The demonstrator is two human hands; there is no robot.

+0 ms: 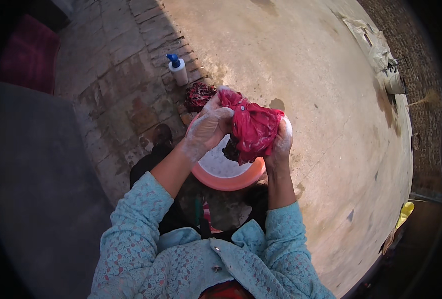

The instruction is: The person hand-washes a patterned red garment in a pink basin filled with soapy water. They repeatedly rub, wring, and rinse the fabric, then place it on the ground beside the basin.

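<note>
A wet red cloth [253, 127] is bunched up between both my hands, held above a round pink basin [228, 180] with soapy water in it. My left hand [207, 128], in a thin clear glove, grips the cloth's left side near its top. Gripping the right side is my right hand [281, 142], which looks soapy. Part of the cloth hangs down, dark and wet, toward the water.
A white bottle with a blue pump top [178, 70] stands on the brick paving behind the basin. A dark red patterned cloth [198, 94] lies bunched beside it. Bare concrete ground spreads to the right. White sacks [380, 50] lie far off at the upper right.
</note>
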